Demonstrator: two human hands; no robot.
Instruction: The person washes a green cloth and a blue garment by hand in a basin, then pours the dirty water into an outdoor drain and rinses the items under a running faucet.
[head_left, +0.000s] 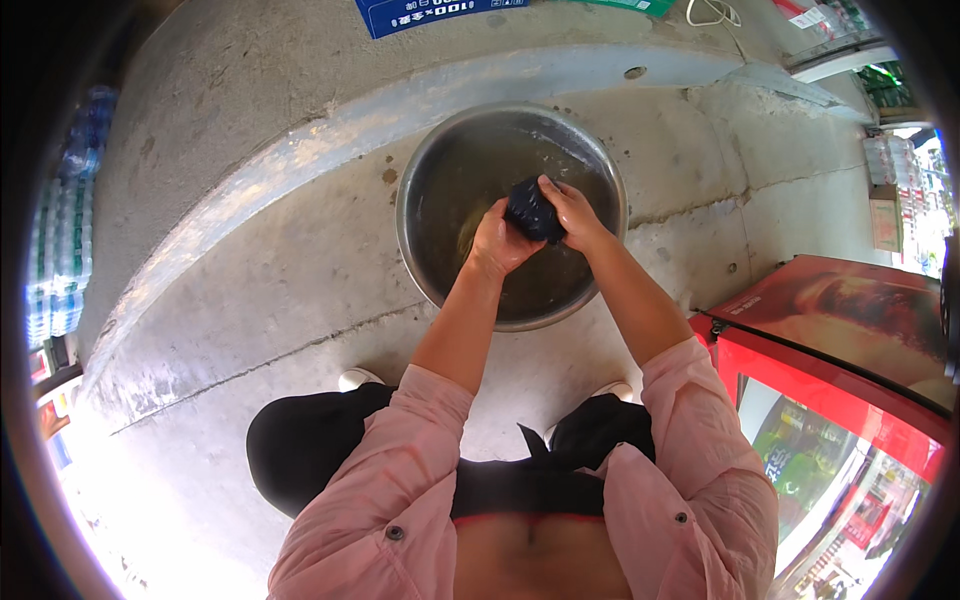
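Observation:
A bunched dark navy cloth (532, 211) is pressed between my two hands, above the water in a round metal basin (512, 328). My left hand (501, 238) grips it from the left and below, palm partly turned up. From the right my right hand (571, 214) closes on it, with fingers over its upper edge. The cloth looks wet. The water is murky, and a pale, blurred patch shows in it beside my left wrist. The basin stands on the concrete floor before me.
A raised concrete ledge (420, 90) curves behind the basin. At the right stands a red drinks cooler (832, 390). Blue and green cartons (442, 13) lie on the ledge, near a white cord (712, 13). Packs of bottles (64, 247) are stacked at far left.

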